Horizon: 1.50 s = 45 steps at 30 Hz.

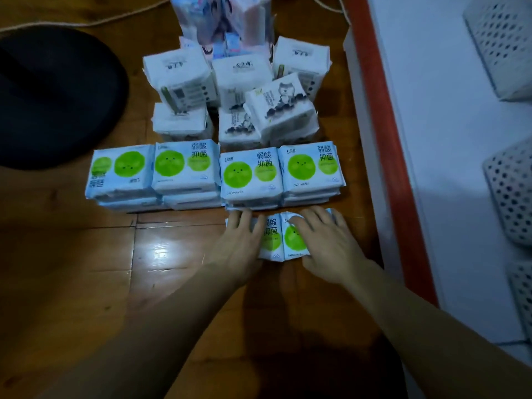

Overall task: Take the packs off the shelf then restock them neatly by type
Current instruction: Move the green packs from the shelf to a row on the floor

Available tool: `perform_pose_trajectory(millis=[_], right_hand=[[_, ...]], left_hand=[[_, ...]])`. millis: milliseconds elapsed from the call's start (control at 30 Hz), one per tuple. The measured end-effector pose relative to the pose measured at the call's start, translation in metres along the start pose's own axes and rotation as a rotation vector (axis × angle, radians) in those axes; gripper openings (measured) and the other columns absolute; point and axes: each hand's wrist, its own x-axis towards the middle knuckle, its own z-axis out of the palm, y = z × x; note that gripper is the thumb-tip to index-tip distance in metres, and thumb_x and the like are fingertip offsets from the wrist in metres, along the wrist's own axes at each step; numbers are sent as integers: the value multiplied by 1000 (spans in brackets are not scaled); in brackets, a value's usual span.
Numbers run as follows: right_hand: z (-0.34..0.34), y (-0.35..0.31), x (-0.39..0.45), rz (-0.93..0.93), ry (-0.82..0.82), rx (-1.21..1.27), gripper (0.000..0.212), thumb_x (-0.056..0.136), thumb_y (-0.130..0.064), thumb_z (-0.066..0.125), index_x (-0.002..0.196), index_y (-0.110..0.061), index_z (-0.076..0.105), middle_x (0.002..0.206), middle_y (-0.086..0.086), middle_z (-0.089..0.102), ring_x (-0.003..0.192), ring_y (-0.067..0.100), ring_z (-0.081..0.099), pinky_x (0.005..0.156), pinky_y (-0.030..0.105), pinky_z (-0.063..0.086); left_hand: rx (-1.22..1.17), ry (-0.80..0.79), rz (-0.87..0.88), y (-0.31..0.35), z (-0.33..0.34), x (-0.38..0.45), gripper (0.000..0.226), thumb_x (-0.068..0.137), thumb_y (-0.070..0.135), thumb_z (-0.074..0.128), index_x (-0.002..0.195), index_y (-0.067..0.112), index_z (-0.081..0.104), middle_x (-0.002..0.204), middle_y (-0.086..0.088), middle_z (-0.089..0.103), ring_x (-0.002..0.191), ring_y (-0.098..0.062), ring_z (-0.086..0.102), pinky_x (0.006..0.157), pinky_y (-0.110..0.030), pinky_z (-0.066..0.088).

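Your left hand [240, 243] and right hand [322, 240] are both down on two green-dot packs lying side by side on the wooden floor [86, 269]. Left hand lies on the left front pack [270, 236], fingers spread and mostly straight, pressing rather than gripping. Right hand covers the right front pack [293, 240], fingers draped over its top and far edge; can't tell whether the thumb is curled under it. The two packs are touching each other, printed face up.

Just beyond them: a row of four stacks of green-dot packs [247, 175], several deep each, edges touching. Far-left stack [121, 171] has its top pack turned the other way round, print upside down to you. Other three read upright.

Behind that row: white packs with a cartoon dog print [283, 106], piled less tidily. One sits tilted on top at the right. More white packs [180, 79] stand stacked left and centre, some showing a green-striped side.

At the far end: a tall cluster of pink-and-blue packs [221, 21], blurred, print unreadable.

Containers: three white perforated baskets at the right edge, upper [501, 44], middle [512, 194], lower [522, 286], mounted on the white unit [437, 139] with a red edge strip [383, 145]. Only their outer walls show; contents not visible from this angle.

Dark rounded object [54, 102] on the floor at left, a white cord [86, 23] running past it.
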Motion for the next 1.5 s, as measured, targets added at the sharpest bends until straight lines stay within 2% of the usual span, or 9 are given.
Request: perform_pose_trajectory(millis=[267,400,467,600,733,967,1167,1333,1500], right_hand=[[15,7,7,21,-101,-32,76,92,-39,63,155,-26,21,163,4,18,152,30,6,121,53,12],[-13,3,-9,23,-109,-11,79,92,-49,61,155,-25,21,163,10,14,152,30,6,121,51,14],[-42,-2,-25,24,-98,-14,74,94,-49,56,155,-23,23,163,10,16,152,30,8,121,48,14],[-127,-21,-66,48,-22,48,65,95,-45,54,151,-19,35,158,12,30,149,31,21,120,48,20],[-238,-44,-112,70,111,39,58,90,-43,60,140,-14,52,145,14,49,140,33,38,114,51,32],[-455,-79,-195,94,264,77,61,90,-47,50,142,-16,48,149,11,45,142,32,35,115,52,30],[-620,-104,-253,126,439,111,61,94,-51,40,143,-16,50,150,11,46,143,31,36,117,52,30],[-724,-114,-291,117,573,119,62,95,-53,36,143,-17,49,150,10,46,144,30,33,116,51,30],[-791,-117,-329,101,640,99,66,98,-57,27,149,-20,44,156,5,39,149,25,25,121,49,23]], left_hand=[[-25,-21,25,-4,24,12,97,85,44,69,156,14,11,155,-13,17,146,-35,8,117,-42,29],[-14,-49,-9,1,1,-7,101,82,56,69,156,18,10,156,-10,16,146,-31,11,106,-44,44],[-3,-34,-18,6,-27,-26,95,86,58,64,155,18,13,155,-9,19,146,-30,12,106,-42,42],[-25,36,-43,21,-108,-76,76,96,55,50,154,17,20,154,-9,27,145,-30,20,109,-40,36],[-93,155,-72,40,-214,-130,65,95,49,54,147,14,35,147,-10,38,140,-31,29,101,-48,45],[-71,375,-116,80,-427,-228,61,94,44,60,144,13,44,152,-14,40,144,-35,32,110,-54,38],[-42,525,-129,110,-592,-300,59,97,48,51,147,18,42,154,-10,40,147,-32,29,118,-53,28],[-46,642,-109,132,-701,-337,60,97,49,50,148,18,43,155,-8,40,147,-30,29,119,-51,28],[-52,720,-110,160,-771,-370,60,100,52,45,151,23,37,159,-3,34,150,-25,21,122,-49,21]])
